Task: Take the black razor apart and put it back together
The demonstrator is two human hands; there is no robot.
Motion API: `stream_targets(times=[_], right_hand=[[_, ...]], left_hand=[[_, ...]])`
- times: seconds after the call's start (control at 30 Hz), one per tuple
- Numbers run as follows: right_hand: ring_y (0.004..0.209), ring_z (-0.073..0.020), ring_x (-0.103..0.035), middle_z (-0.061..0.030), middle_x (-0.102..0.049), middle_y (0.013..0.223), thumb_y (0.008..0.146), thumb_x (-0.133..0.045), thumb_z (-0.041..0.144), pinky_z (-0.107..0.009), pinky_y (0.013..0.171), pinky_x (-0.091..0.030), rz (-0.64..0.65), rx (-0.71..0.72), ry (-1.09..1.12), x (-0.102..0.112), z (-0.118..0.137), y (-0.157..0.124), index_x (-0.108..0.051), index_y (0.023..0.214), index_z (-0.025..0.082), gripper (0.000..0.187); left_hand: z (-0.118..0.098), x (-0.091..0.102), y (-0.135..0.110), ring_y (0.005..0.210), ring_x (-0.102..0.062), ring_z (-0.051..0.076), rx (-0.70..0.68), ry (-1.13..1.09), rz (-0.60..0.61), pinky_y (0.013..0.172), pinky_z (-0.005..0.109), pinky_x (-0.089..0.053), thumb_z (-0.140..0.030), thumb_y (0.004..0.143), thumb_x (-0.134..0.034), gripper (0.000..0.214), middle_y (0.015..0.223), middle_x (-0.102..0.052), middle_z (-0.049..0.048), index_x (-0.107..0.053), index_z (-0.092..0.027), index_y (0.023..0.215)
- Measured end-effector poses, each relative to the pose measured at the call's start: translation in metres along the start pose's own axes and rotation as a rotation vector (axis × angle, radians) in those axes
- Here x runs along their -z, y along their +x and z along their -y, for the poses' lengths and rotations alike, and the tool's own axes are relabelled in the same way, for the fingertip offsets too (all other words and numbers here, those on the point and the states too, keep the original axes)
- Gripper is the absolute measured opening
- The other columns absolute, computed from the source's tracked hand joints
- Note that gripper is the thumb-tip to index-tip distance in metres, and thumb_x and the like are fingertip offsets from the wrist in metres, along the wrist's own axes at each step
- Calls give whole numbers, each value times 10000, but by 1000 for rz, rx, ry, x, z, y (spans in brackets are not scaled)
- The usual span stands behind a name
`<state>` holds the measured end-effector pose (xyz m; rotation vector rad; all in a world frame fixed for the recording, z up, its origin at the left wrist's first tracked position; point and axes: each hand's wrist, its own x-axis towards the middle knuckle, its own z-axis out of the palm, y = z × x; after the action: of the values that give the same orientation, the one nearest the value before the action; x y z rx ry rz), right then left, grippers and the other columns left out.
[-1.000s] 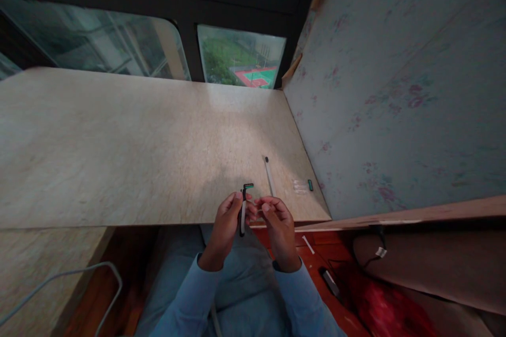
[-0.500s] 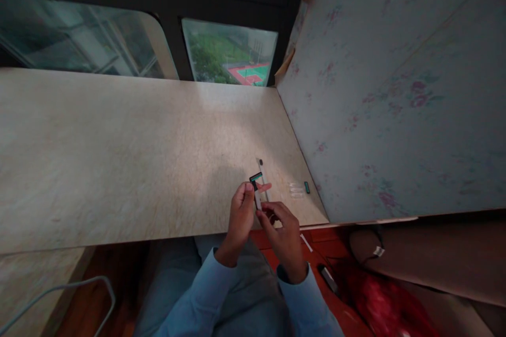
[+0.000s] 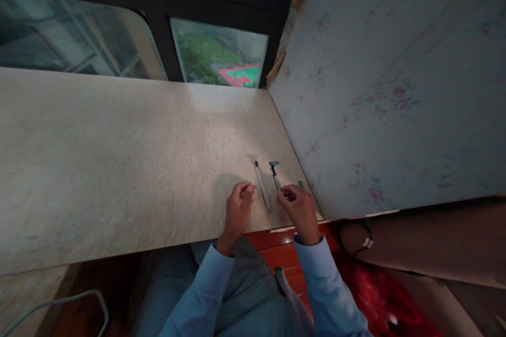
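Observation:
In the head view my right hand [image 3: 301,208] pinches the lower end of a razor [image 3: 275,178]. The razor's dark head with a green strip points away from me, over the right part of the counter. My left hand [image 3: 238,208] is just left of a toothbrush [image 3: 263,189], its fingers loosely curled, apart and holding nothing. The white toothbrush lies between my hands, its dark bristle head toward the window. Beyond my right hand's knuckles a small green-and-black razor cartridge [image 3: 301,184] shows in part.
The pale counter [image 3: 138,168] meets a flower-patterned wall panel [image 3: 356,89] on the right and a dark-framed window [image 3: 221,52] at the back. A grey cable [image 3: 67,299] curves at the lower left. Red fabric [image 3: 379,295] lies below the counter at right.
My right hand has moved right with the razor, which my left hand has let go. The toothbrush is now uncovered, and my right hand hides the clear plastic piece near the cartridge.

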<state>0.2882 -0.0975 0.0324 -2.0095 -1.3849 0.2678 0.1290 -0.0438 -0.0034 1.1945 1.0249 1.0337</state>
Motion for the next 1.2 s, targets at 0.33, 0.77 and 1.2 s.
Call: stream_targets(times=[0.33,0.77,1.2], right_hand=[[692,-184,-632,-70,-705,743,781,-576,178,-264,612,-367,62,-99,-343,-14,6,14,-652,705,171,107],[686,-188,-617,-60,-674,709,818,-572,226,-269,615,-349,81,-61,-377,-16,4,11,-625,698,176,140],[657,-185,-620,-59,-681,691,771,-575,203,-268,593,-343,90,-101,-366,-16,6,12,-619,690,184,94]], left_hand=[[0,8,-4,893,-640,191,-171,211,109,811,293,-471,-329,901,-508,215,946,-700,76,-664,-187,944],[-1,11,-6,882,-650,191,-145,121,145,788,287,-482,-360,886,-525,223,930,-710,72,-666,-191,923],[0,12,-6,845,-655,176,-168,137,152,751,269,-484,-355,893,-517,222,893,-709,58,-660,-187,917]])
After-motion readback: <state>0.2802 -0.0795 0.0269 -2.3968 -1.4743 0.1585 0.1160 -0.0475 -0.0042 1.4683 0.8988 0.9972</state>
